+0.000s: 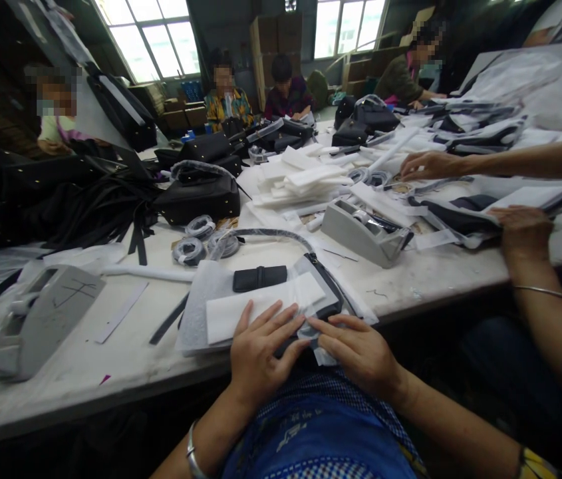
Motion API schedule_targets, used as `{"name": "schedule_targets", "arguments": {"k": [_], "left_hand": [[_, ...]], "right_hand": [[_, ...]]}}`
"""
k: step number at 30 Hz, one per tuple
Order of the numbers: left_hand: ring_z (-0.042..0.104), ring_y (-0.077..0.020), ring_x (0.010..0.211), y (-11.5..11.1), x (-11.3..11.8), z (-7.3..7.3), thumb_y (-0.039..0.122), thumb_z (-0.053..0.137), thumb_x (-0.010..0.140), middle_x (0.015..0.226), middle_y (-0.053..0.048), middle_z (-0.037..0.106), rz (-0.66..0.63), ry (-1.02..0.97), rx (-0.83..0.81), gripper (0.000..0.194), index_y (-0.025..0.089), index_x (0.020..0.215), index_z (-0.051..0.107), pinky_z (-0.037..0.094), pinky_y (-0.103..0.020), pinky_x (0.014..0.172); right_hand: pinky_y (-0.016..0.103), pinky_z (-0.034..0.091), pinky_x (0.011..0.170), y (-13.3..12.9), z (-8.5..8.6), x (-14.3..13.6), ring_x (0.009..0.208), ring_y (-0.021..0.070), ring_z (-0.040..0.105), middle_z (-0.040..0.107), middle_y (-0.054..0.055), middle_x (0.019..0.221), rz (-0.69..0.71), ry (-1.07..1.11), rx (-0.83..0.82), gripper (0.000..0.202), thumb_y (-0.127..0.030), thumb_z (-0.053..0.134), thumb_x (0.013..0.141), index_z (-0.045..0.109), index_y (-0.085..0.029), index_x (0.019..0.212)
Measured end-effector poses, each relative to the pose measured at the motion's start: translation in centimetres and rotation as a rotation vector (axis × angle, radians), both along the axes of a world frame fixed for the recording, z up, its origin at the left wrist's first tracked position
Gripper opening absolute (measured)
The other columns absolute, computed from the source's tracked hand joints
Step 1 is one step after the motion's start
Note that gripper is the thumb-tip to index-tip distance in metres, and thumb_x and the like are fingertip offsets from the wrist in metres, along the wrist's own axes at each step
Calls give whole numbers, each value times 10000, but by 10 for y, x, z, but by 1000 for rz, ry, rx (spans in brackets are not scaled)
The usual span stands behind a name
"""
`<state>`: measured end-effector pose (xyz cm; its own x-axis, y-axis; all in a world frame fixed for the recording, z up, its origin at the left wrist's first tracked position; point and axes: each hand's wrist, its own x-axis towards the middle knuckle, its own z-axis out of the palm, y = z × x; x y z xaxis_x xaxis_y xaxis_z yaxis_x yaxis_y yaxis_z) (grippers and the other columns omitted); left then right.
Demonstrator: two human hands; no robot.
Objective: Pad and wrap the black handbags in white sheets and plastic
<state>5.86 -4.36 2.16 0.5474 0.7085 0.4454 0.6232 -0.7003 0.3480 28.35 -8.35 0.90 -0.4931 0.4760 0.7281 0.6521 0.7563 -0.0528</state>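
- Blue apron point(310, 439) comes nearest, below the left hand point(267, 342) and the right hand point(353, 346); the step in hand looks like pressing film point(308, 332) down on a part-covered bag point(329, 287).
- Next, I judge, calls for the left palm to steady the packing while the right fingertips smooth the film; the loose layers could slide.
- Bench point(410, 293), the largest thing, carries it all, with more black bags point(201, 196) and a white pile point(295, 176) beyond.
- Wrap point(193, 326), translucent, lies under the bag at the bench's near edge.
- Bag lies flat, just beyond the right hand, its dark side showing; its covered handle point(281, 233) arches away from both hands.
- One dispenser point(360, 233) stands beyond the bag to the right, another point(56, 319) well off to the left.
- Left hand is spread, fingers resting over the white sheet point(231, 320).
- Right hand is half curled, index at the film; whether it pinches anything, I cannot tell.
- Black pouch point(261, 279) lies past the sheet, untouched.
- Film, smallest, sits between the two hands' fingertips.
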Motion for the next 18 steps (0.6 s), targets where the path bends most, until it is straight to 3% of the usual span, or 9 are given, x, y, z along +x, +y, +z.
{"name": "schedule_targets", "arguments": {"k": [5,11,18], "left_hand": [[590,-244,1242,-1,6,-8,308,563,972,1285,26,669,44,-80,61,266,355,1215,661,158,-533,1197],[626,-242,1194,-1,9,-8,325,560,979,1232,8,701,61,-121,120,230,335,1169,690,224,-548,1177],[645,-222,1168,2,13,-20,229,603,961,1221,18,704,57,-121,284,240,309,1174,680,333,-487,1129]], "right_hand": [[398,504,1047,-10,-4,1,1086,178,695,732,149,1153,23,-7,-23,165,-86,519,947,654,-113,1039],[385,541,1004,-19,0,-1,1004,182,726,768,106,1056,20,7,-43,178,-106,525,954,680,-113,1041],[349,580,944,-31,-4,-6,988,182,732,772,104,1035,49,-2,-77,226,-107,495,962,691,-102,1074]]}}
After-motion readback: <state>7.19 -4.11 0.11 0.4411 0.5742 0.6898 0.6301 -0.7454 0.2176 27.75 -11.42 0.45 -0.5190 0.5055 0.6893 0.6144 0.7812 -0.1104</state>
